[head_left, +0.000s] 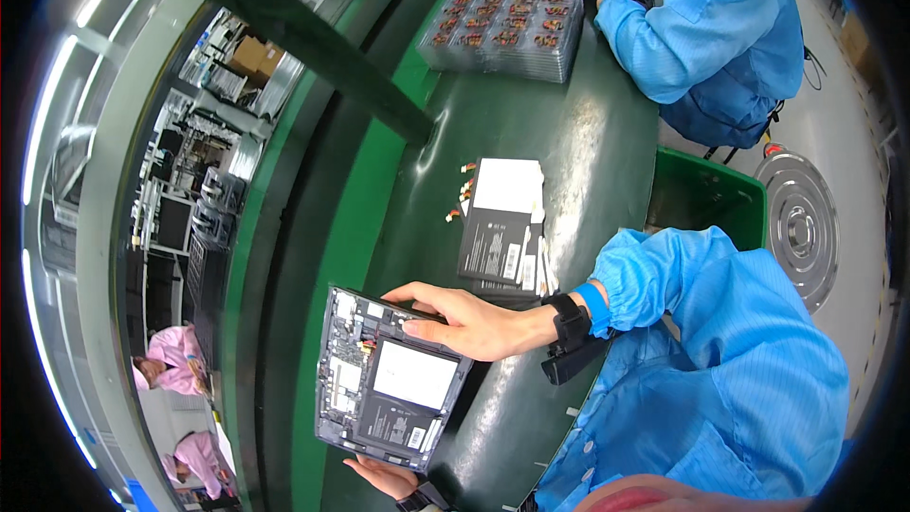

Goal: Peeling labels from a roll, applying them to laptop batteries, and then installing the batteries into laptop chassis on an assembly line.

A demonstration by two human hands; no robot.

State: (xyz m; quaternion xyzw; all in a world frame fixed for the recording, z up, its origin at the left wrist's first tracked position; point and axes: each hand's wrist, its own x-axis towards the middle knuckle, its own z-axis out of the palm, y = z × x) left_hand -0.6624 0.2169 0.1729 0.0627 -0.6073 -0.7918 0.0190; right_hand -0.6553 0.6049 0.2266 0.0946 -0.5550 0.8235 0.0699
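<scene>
The opened tablet chassis (pixel 389 379), back cover off with its dark battery pack (pixel 409 389) and circuit boards exposed, lies tilted at the near edge of the dark green surface (pixel 588 133). The right hand (pixel 464 322) lies across its upper edge, fingers extended and pressing flat near the battery's corner, the wrist wearing a black strap (pixel 571 320). The left hand (pixel 384 476) cups the lower edge from beneath; only part of it shows, so how its fingers close I cannot tell. Done well, this step seems to call for even, flat finger pressure on the battery, with the frame steadied from below so it cannot rock, and with care kept off the small connectors beside it. Just beyond lies a stack of spare battery packs (pixel 502 223) with short red-tipped leads. Further up sits a clear blister tray of small parts (pixel 502 27) before a co-worker in a blue smock (pixel 711 28). A green bin (pixel 706 199) stands at the surface's right side; racks and pink-clad workers fill the room at left.
</scene>
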